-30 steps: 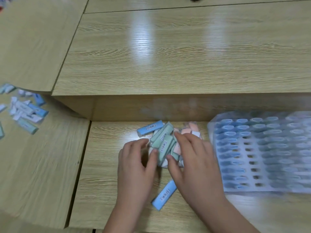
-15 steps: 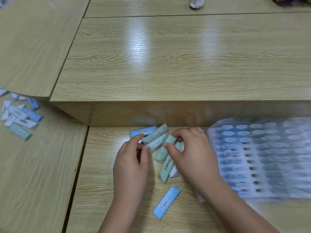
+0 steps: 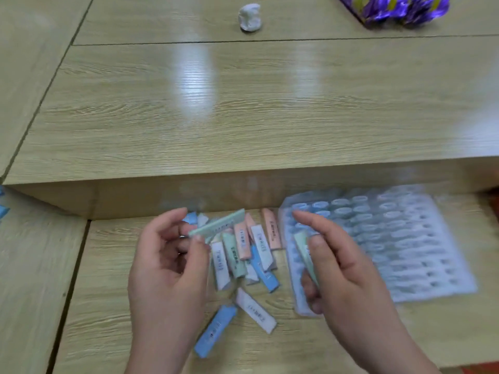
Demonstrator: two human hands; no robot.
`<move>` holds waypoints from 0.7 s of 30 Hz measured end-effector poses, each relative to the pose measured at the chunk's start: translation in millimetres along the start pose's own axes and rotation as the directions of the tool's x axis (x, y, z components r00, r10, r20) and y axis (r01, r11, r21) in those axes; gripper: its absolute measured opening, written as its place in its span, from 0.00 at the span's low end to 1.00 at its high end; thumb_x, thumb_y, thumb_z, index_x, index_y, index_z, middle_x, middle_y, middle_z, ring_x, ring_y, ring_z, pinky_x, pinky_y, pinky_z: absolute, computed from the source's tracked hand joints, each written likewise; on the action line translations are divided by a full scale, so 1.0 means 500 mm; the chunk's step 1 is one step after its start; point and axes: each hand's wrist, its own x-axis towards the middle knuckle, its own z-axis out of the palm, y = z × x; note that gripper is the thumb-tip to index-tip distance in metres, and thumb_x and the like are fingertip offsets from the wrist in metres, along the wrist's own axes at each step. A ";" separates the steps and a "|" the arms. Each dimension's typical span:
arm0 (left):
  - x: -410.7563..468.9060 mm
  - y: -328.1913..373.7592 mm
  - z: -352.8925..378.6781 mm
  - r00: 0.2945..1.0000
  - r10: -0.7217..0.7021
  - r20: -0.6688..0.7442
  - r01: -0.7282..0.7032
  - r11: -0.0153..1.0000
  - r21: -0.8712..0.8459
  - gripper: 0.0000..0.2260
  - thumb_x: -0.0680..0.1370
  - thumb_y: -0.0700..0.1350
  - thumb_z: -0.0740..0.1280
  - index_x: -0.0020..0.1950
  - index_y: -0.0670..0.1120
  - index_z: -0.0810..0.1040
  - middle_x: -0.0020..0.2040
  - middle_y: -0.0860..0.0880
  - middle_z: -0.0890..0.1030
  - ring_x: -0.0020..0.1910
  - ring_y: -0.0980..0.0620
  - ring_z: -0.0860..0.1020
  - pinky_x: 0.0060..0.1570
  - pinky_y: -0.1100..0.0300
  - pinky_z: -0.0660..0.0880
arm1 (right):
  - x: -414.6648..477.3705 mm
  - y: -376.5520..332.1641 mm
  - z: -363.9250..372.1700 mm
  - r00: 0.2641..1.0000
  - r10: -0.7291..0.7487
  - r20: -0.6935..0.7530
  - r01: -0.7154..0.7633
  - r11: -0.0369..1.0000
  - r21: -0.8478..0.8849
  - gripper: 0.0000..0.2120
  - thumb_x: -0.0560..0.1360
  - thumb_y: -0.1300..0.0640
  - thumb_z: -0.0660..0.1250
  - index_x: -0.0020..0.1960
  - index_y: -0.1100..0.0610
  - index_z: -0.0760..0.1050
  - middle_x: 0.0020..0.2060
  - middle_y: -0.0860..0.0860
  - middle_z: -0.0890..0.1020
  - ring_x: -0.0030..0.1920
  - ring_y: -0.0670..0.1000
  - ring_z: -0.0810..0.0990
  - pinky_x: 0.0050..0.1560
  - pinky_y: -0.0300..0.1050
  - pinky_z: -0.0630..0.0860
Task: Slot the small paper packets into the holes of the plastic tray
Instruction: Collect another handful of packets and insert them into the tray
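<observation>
My left hand (image 3: 167, 268) is raised above the desk (image 3: 108, 306), palm turned inward, with thumb and fingertips pinching one end of a green packet (image 3: 219, 225) that sticks out to the right, nearly level. Just right of it, between my two hands, the heap of packets (image 3: 244, 249) lies loose on the wood in green, white, pink and blue, overlapping at odd angles. Nearer to me, apart from the heap, a blue packet (image 3: 215, 330) and a white packet (image 3: 256, 310) lie slanted with their ends close together. My right hand (image 3: 348, 268) hovers over the left edge of the plastic tray (image 3: 432, 288), forefinger stretched forward, thumb and curled fingers gripping a second green packet (image 3: 304, 249) held steeply on end. The tray lies flat against the step of the raised shelf (image 3: 243, 117); its far rows look filled, though blur hides detail. On the shelf sit a white wad (image 3: 249, 17) and, further right, a purple wrapper (image 3: 397, 6).
</observation>
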 end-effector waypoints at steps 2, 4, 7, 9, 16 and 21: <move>-0.016 0.018 0.036 0.999 0.028 0.025 -0.026 0.998 -0.054 0.18 0.77 0.33 0.69 0.53 0.58 0.78 0.43 0.55 0.82 0.39 0.56 0.79 0.41 0.68 0.77 | -0.013 0.010 -0.050 0.994 -0.041 -0.097 0.039 0.999 -0.023 0.12 0.75 0.45 0.65 0.57 0.34 0.76 0.34 0.45 0.79 0.28 0.47 0.76 0.29 0.39 0.72; -0.032 0.030 0.072 0.997 0.046 0.065 -0.040 0.995 -0.092 0.15 0.75 0.34 0.71 0.51 0.55 0.79 0.42 0.54 0.83 0.38 0.58 0.78 0.40 0.70 0.76 | -0.019 0.024 -0.105 0.973 -0.086 -0.216 0.067 0.993 -0.093 0.07 0.75 0.49 0.71 0.52 0.40 0.77 0.39 0.45 0.83 0.31 0.47 0.81 0.33 0.42 0.76; -0.052 0.041 0.118 0.987 0.084 0.139 -0.075 0.995 -0.071 0.14 0.73 0.37 0.76 0.46 0.57 0.82 0.42 0.51 0.84 0.38 0.56 0.80 0.40 0.69 0.76 | -0.019 0.042 -0.184 0.940 -0.118 -0.321 0.032 0.965 -0.260 0.10 0.72 0.53 0.70 0.51 0.40 0.77 0.43 0.41 0.85 0.39 0.47 0.84 0.44 0.50 0.80; -0.059 0.045 0.141 0.978 0.117 0.173 -0.114 0.993 -0.024 0.11 0.73 0.41 0.76 0.46 0.58 0.82 0.43 0.53 0.84 0.40 0.55 0.81 0.42 0.69 0.76 | -0.012 0.043 -0.221 0.941 -0.133 -0.311 0.020 0.939 -0.343 0.14 0.73 0.54 0.68 0.52 0.36 0.77 0.44 0.42 0.85 0.40 0.48 0.84 0.47 0.52 0.80; -0.082 0.057 0.210 0.946 0.214 0.242 -0.253 0.956 0.145 0.08 0.74 0.47 0.72 0.47 0.61 0.82 0.47 0.60 0.83 0.47 0.56 0.82 0.46 0.71 0.75 | 0.050 0.023 -0.271 0.925 -0.380 0.001 0.304 0.738 -0.603 0.18 0.77 0.59 0.65 0.61 0.41 0.79 0.48 0.39 0.76 0.49 0.41 0.79 0.48 0.31 0.73; -0.092 0.040 0.239 0.892 0.361 0.271 -0.437 0.842 0.316 0.09 0.74 0.37 0.74 0.51 0.50 0.84 0.48 0.57 0.81 0.49 0.63 0.79 0.47 0.73 0.73 | 0.107 0.009 -0.248 0.888 -0.456 0.055 0.375 0.650 -0.661 0.15 0.74 0.52 0.71 0.60 0.48 0.75 0.45 0.36 0.77 0.46 0.41 0.79 0.45 0.35 0.78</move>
